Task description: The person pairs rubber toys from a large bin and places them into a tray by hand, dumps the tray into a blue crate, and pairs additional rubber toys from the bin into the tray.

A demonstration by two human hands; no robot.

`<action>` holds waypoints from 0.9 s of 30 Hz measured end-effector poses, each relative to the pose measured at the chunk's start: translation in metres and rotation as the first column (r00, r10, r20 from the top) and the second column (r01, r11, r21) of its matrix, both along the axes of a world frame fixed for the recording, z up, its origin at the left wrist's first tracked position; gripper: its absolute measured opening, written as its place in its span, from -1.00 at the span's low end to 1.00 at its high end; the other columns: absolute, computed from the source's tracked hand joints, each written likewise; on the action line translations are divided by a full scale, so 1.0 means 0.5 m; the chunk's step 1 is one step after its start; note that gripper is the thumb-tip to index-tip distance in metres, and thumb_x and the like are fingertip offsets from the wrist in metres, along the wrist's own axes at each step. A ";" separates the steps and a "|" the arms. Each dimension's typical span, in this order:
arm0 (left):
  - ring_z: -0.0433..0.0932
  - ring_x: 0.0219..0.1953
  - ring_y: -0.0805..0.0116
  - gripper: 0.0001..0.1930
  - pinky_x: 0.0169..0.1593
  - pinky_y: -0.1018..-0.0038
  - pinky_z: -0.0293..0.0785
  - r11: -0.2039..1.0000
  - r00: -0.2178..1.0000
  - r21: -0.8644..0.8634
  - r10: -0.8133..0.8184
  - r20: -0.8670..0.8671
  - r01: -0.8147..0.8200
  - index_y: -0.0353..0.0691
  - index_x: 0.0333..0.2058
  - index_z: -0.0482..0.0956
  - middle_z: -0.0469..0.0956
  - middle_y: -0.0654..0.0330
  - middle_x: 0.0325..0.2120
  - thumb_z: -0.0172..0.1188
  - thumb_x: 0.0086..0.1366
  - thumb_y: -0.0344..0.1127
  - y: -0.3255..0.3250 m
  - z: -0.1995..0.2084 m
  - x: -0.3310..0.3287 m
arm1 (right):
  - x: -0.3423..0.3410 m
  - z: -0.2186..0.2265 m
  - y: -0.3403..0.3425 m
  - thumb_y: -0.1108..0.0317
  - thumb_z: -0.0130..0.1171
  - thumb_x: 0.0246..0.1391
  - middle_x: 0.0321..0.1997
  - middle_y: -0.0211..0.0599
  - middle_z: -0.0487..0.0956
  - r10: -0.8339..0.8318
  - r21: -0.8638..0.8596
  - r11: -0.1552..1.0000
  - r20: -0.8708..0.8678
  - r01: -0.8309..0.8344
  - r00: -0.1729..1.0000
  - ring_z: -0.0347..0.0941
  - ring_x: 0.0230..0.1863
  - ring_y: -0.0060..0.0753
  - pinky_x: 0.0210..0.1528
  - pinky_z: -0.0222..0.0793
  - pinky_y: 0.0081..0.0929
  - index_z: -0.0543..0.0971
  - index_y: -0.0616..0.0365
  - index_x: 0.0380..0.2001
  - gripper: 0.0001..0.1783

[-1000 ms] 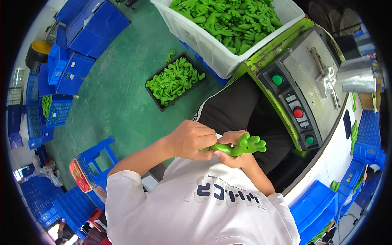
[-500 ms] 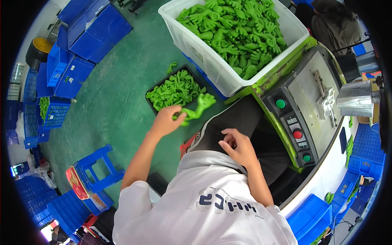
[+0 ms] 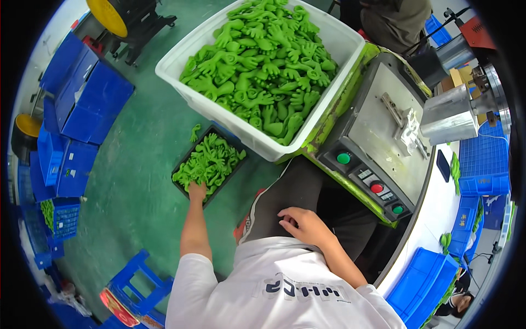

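My left hand reaches down into a small black tray on the floor. Its fingertips are hidden among the green hand-shaped pieces heaped there, so I cannot make out whether they grip one. Over my thigh rests my right hand, fingers loosely curled in and nothing seen in them. One loose green piece lies outside the tray, at its far left corner. Beyond the tray stands a big white bin, piled with larger green pieces shaped like arms with hands.
A machine with a metal plate and green and red buttons stands right of my legs. Blue boxes line the left side, and a blue stool is at lower left. At lower right sits a blue crate. Another person is at the far right.
My left hand held a green arm-shaped piece above the tray; now it is down in the tray among the pieces. My right hand stays over my thigh. The view has shifted.
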State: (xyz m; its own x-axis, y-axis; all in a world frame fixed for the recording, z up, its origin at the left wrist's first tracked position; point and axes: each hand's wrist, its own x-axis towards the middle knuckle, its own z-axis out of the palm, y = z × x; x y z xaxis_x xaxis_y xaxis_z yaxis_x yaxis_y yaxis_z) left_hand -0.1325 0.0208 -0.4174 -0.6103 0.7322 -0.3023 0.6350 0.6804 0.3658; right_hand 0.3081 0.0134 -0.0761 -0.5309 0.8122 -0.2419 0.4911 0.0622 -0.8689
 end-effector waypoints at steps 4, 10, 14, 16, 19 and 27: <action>0.31 0.21 -0.31 -0.31 0.25 0.04 0.33 0.988 0.975 0.017 -0.152 0.164 0.151 -0.33 0.25 0.27 0.25 -0.32 0.21 0.24 0.24 -0.09 -0.003 -0.016 0.135 | 0.009 0.042 0.062 0.38 0.24 0.18 -0.37 -0.23 0.63 -0.007 -0.020 1.000 -0.073 0.006 0.997 0.59 -0.40 -0.36 -0.32 0.50 -0.45 0.59 0.23 -0.13 -0.77; 0.42 0.12 -0.10 -0.51 0.06 0.21 0.53 0.942 0.911 0.263 -0.283 0.298 0.207 -0.25 0.14 0.39 0.35 -0.18 0.11 0.24 0.22 -0.44 -0.153 0.044 0.207 | -0.091 0.176 0.362 0.39 0.16 0.27 -0.37 -0.26 0.63 -0.032 -0.004 0.999 -0.421 0.034 0.907 0.55 -0.37 -0.49 -0.27 0.48 -0.54 0.59 0.27 -0.15 -0.82; 0.46 0.08 0.01 -0.56 -0.05 0.33 0.56 0.930 0.880 0.365 -0.211 0.425 0.046 -0.25 0.11 0.42 0.36 -0.11 0.12 0.17 0.24 -0.54 -0.116 0.211 0.255 | -0.225 0.096 0.625 0.29 0.20 0.12 -0.15 -0.07 0.61 0.053 0.418 0.894 0.255 -0.160 0.965 0.57 -0.21 -0.04 -0.11 0.51 -0.27 0.53 0.28 -0.08 -0.65; 0.51 -0.02 0.15 -0.63 -0.04 0.33 0.51 0.814 0.873 0.575 -0.337 0.351 0.083 -0.21 0.05 0.47 0.37 0.00 0.11 0.09 0.28 -0.59 -0.013 0.365 0.281 | -0.234 -0.052 0.673 0.23 0.27 0.01 -0.06 -0.02 0.60 -0.063 0.489 0.831 0.555 -0.264 0.830 0.54 -0.04 0.09 -0.02 0.52 -0.13 0.53 0.22 -0.02 -0.53; 0.53 -0.08 0.15 -0.74 -0.05 0.35 0.47 0.594 0.936 0.773 -0.352 0.001 0.222 -0.24 -0.08 0.53 0.52 0.03 -0.06 0.08 0.27 -0.60 0.120 0.625 0.260 | -0.252 -0.090 0.665 0.22 0.32 -0.07 -0.01 -0.01 0.59 -0.015 0.394 0.871 0.617 -0.293 0.787 0.51 0.09 0.09 0.05 0.52 -0.10 0.55 0.15 -0.01 -0.49; 0.61 -0.11 0.11 -0.75 0.01 0.21 0.47 0.647 0.783 0.448 -0.448 -0.431 0.617 -0.26 -0.15 0.58 0.65 0.12 -0.16 0.26 0.26 -0.24 0.544 0.873 0.234 | -0.252 -0.048 0.676 0.12 0.36 -0.16 0.05 -0.14 0.59 0.232 0.102 0.911 0.674 -0.399 0.702 0.49 0.11 0.07 0.08 0.52 -0.12 0.64 0.09 -0.10 -0.50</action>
